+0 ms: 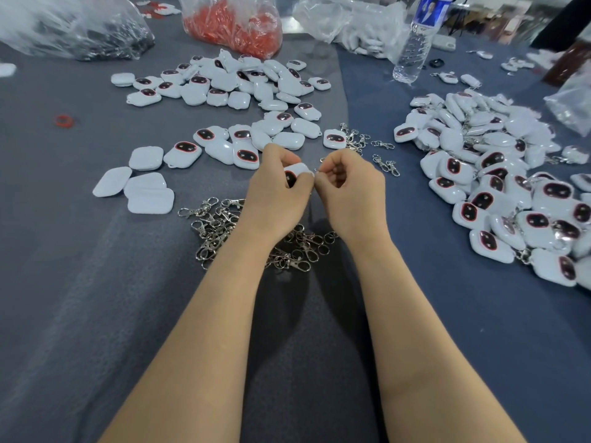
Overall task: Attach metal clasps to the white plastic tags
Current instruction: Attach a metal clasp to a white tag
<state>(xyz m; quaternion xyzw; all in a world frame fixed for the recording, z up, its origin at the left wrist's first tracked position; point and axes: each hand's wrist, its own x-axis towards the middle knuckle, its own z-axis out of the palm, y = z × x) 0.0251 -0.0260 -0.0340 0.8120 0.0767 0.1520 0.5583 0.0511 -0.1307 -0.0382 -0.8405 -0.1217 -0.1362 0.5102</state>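
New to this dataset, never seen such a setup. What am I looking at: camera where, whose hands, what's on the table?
No machine here: a person works bare-handed, and the picture comes from a camera on their head, looking down. The left hand grips a white tag; the right hand pinches what seems a metal clasp, mostly hidden, at the tag's edge. On the grey cloth lie loose tags, a heap of clasps, and, to the right, a pile of tags with clasps attached. Behind: a bag of red parts and a water bottle.
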